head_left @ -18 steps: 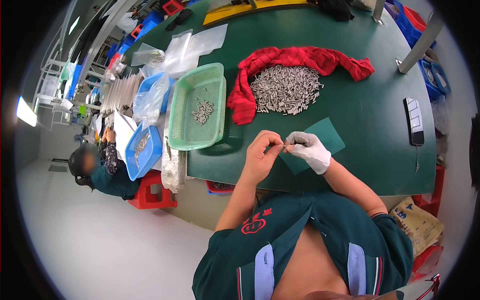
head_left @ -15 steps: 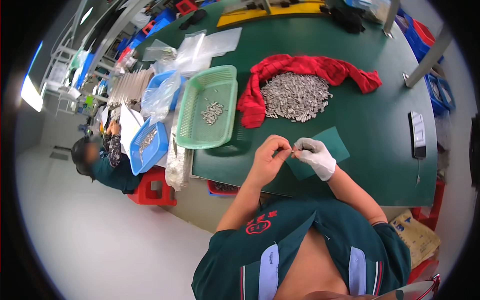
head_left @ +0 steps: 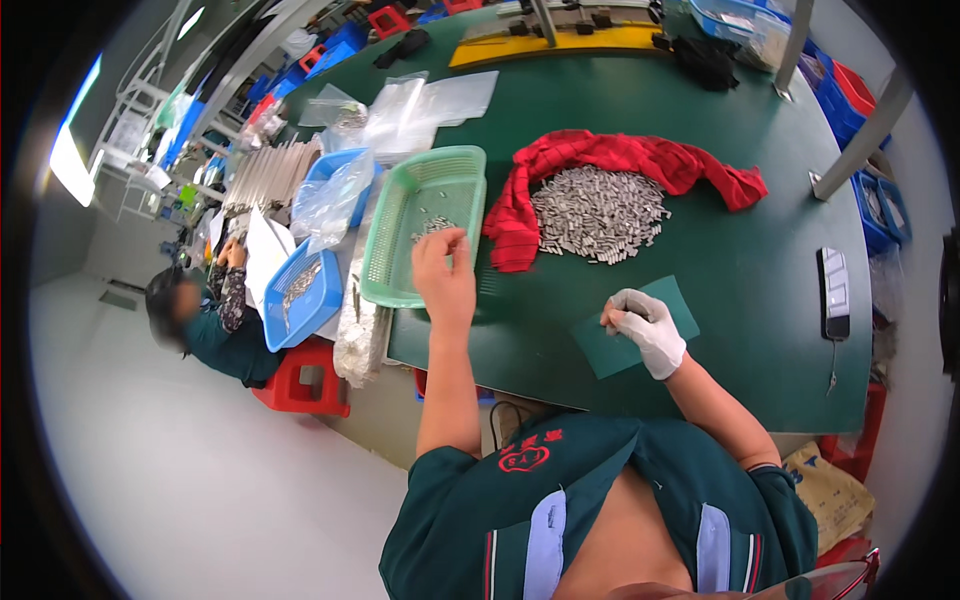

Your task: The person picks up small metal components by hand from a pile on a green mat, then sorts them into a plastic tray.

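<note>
My bare left hand (head_left: pixel 444 272) is over the near end of a pale green mesh basket (head_left: pixel 375 255), fingers bent together and pointing down. Whatever its fingertips hold, if anything, is hidden. Just beyond them, small metal cylinders (head_left: pixel 432 226) lie on the basket floor. My right hand (head_left: pixel 648 332), in a white glove with bare fingertips, is curled closed above a dark green sheet (head_left: pixel 672 297); what sits inside cannot be made out. A large heap of short silvery metal cylinders (head_left: pixel 600 212) lies on the table, bordered by a red cloth (head_left: pixel 515 225).
Left of the basket stand blue trays (head_left: pixel 322 305) and clear plastic bags (head_left: pixel 340 205). A phone-like device (head_left: pixel 835 290) lies near the right edge, below a metal post (head_left: pixel 865 135). Another person (head_left: pixel 215 310) sits at the left by a red stool (head_left: pixel 305 380).
My left hand has parted from the right and moved left and away from me, over the green basket. The right hand stays above the sheet, shifted slightly right. The whole view has tilted a little.
</note>
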Motion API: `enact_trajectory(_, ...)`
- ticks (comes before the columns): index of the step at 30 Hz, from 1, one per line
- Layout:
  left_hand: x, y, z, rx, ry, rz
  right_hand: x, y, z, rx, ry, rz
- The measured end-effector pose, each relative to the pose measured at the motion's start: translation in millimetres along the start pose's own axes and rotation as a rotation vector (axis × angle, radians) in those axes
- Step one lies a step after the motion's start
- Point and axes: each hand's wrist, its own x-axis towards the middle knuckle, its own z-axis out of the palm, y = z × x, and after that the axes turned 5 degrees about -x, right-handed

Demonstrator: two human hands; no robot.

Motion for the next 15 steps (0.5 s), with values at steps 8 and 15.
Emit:
enact_trajectory(8, -36.1, 7.0, 85.3, -0.165, -0.503, 0.239, -6.0, 5.5, -6.3, 0.055, -0.034, 0.012)
enact_trajectory(15, -43.2, 13.1, 112.5, -0.005, -0.617, 0.327, -8.6, 7.0, -7.5, 0.063, -0.057, 0.047)
